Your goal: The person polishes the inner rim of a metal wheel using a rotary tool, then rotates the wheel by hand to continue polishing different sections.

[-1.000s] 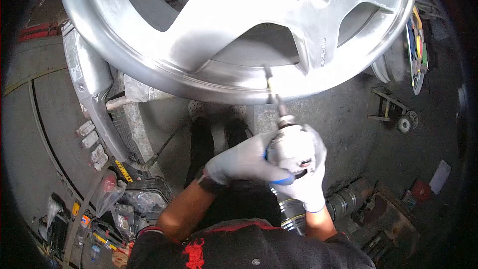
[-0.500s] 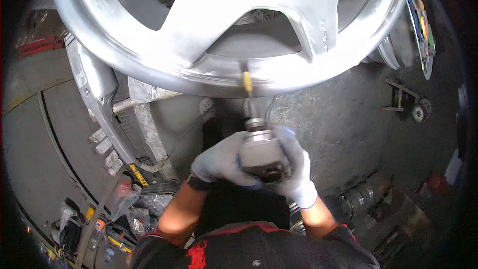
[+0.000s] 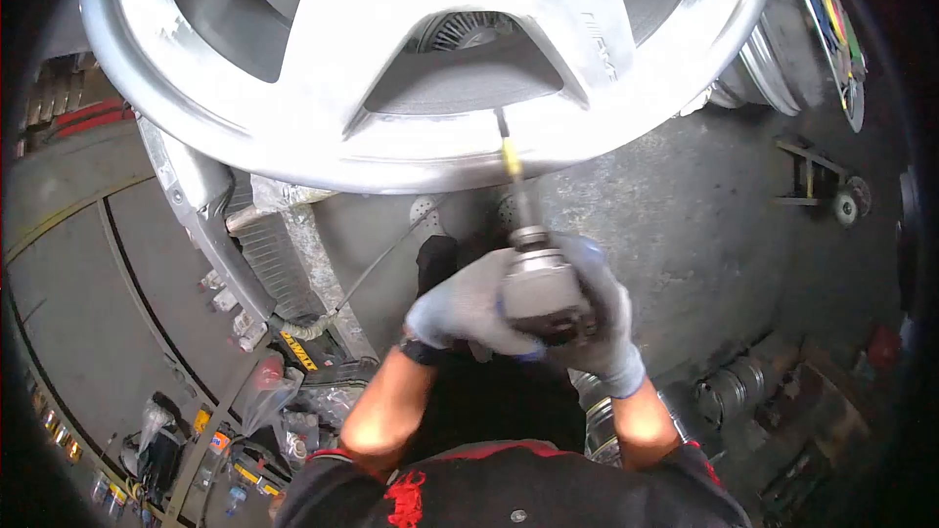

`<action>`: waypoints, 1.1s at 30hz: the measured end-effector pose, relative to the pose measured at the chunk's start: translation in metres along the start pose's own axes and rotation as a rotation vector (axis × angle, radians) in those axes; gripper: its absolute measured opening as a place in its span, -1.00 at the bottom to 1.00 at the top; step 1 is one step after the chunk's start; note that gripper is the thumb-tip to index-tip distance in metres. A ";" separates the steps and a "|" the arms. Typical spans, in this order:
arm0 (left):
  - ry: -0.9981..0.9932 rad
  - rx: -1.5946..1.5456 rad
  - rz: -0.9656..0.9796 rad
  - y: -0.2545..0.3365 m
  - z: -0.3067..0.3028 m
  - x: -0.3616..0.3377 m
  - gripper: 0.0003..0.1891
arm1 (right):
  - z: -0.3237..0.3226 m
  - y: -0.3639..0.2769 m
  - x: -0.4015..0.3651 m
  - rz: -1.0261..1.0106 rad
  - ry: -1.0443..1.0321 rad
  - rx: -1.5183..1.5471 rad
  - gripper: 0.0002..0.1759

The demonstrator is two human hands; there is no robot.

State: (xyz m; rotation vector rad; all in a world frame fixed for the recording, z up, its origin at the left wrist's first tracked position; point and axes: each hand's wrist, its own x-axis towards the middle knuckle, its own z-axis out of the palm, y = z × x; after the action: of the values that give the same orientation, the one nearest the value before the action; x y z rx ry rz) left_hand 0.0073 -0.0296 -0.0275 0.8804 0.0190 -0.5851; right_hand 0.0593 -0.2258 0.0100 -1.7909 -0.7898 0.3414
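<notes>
Both gloved hands are wrapped round a grey die grinder (image 3: pixel 543 293) with a long, slim shaft and a yellow band near its tip. My left hand (image 3: pixel 474 308) closes on it from the left side, and my right hand (image 3: pixel 606 323) grips it from the right. Away from my body, the shaft points at a large silver alloy wheel (image 3: pixel 323 161). Its dark tip overlaps the wheel's lip just below a spoke opening, in this view. Raised lettering shows on the spoke to the right.
A grey metal stand (image 3: pixel 196 181) is by the wheel's left side, with a cable nearby. A yellow DeWalt label (image 3: pixel 298 352) shows below it, among bags and bottles. On the right floor stand a small wheeled frame (image 3: pixel 812 176) and more rims (image 3: pixel 729 391).
The grinder and both hands have shifted right along the wheel's lip, still gripping. The whole view has moved slightly, showing the wheel higher and further left.
</notes>
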 end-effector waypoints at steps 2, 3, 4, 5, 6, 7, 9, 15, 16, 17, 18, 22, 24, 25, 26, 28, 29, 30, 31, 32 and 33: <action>-0.025 -0.056 -0.001 -0.007 0.009 0.018 -0.04 | -0.022 -0.004 -0.006 0.043 -0.013 -0.120 0.08; -0.033 -0.035 -0.055 -0.014 0.010 0.024 -0.03 | -0.030 -0.006 -0.008 0.047 -0.011 -0.174 0.07; -0.042 -0.013 -0.111 -0.017 0.010 0.027 -0.02 | -0.032 -0.001 -0.011 0.049 0.015 -0.144 0.06; -0.039 -0.004 -0.120 -0.017 0.011 0.028 -0.02 | -0.031 -0.002 -0.011 0.047 0.024 -0.135 0.06; -0.084 -0.097 -0.135 -0.012 0.012 0.028 -0.02 | -0.030 -0.004 -0.010 0.029 0.030 -0.178 0.05; -0.128 -0.188 -0.152 -0.008 0.012 0.028 -0.02 | -0.028 -0.008 -0.008 0.011 0.040 -0.220 0.05; -0.132 -0.095 0.006 -0.020 0.002 0.019 -0.04 | -0.017 -0.014 -0.001 0.025 0.042 -0.213 0.04; 0.199 -0.417 -0.073 -0.030 -0.015 -0.055 -0.47 | 0.033 -0.024 0.017 0.050 -0.025 -0.105 -0.12; 0.293 0.156 -0.156 -0.021 -0.021 -0.064 -0.61 | 0.039 -0.026 0.018 0.060 -0.051 -0.115 -0.16; 0.126 0.365 0.108 -0.061 -0.051 -0.084 -0.23 | 0.045 -0.028 0.019 0.063 -0.042 -0.112 -0.16; 0.118 0.335 0.204 -0.042 -0.049 -0.093 -0.22 | 0.051 -0.028 0.021 0.070 -0.076 -0.054 -0.14; 0.125 0.226 0.294 0.005 -0.037 -0.094 -0.19 | 0.070 -0.028 0.029 0.005 -0.074 0.013 -0.08; 0.084 0.224 0.349 0.016 -0.030 -0.081 -0.18 | 0.068 -0.023 0.024 -0.005 -0.097 0.000 -0.08; 0.048 0.228 0.386 0.019 -0.027 -0.070 -0.18 | 0.061 -0.022 0.020 -0.006 -0.095 0.000 -0.08; 0.004 0.234 0.411 0.017 -0.023 -0.059 -0.17 | 0.052 -0.021 0.016 0.082 -0.108 0.021 -0.10; -0.002 0.207 0.263 -0.008 -0.022 -0.055 -0.31 | 0.031 -0.015 0.010 0.088 -0.093 0.008 -0.10; 0.027 0.175 0.122 -0.030 -0.021 -0.057 -0.43 | 0.022 -0.012 0.006 0.088 -0.093 0.010 -0.10; 0.018 0.309 0.193 -0.027 -0.015 -0.041 -0.42 | 0.013 -0.009 0.002 0.039 -0.040 -0.049 -0.10; 0.009 0.445 0.261 -0.025 -0.007 -0.020 -0.41 | 0.005 -0.006 -0.001 -0.010 0.014 -0.104 -0.09; 0.027 0.323 0.147 -0.043 -0.004 -0.005 -0.38 | -0.003 -0.005 -0.005 -0.009 0.015 -0.098 -0.09; -0.160 0.716 0.399 0.004 0.006 0.017 -0.40 | -0.010 -0.005 -0.010 -0.010 0.062 -0.162 -0.09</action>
State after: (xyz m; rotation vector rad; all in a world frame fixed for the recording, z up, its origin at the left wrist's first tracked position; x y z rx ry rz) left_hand 0.0229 -0.0398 -0.0251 1.4811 -0.5287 -0.2756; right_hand 0.0563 -0.2383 0.0169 -1.9392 -0.8010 0.2193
